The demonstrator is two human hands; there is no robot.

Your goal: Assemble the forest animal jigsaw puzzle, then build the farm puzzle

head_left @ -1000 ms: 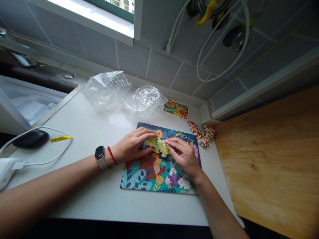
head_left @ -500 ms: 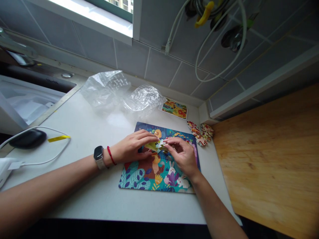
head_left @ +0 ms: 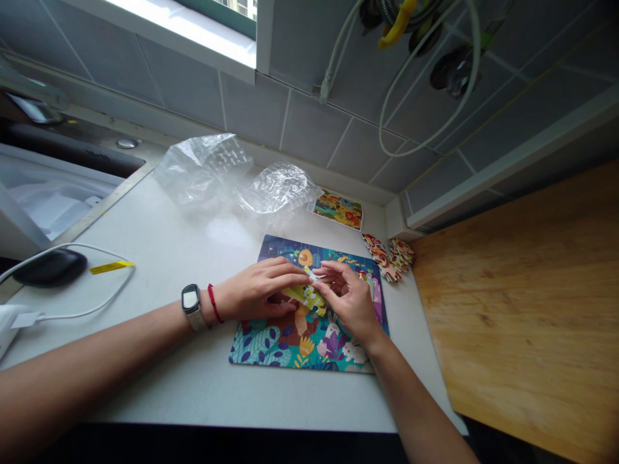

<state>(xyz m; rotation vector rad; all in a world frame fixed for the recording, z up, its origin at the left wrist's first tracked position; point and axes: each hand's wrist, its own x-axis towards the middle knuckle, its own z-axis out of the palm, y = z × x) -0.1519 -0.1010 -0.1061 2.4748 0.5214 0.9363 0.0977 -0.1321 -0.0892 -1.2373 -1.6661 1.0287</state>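
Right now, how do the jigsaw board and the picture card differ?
The jigsaw board is larger than the picture card. The left hand and right hand are over the jigsaw board; neither touches the picture card. Both jigsaw board and picture card are colourful, on the countertop.

Daylight brightens the window [head_left: 221,16] in the grey tiled wall [head_left: 256,106].

Daylight from the far window [head_left: 246,8] glares on the plastic bag [head_left: 285,187]; far-right wall tiles [head_left: 503,138] sit dim; edges stretch.
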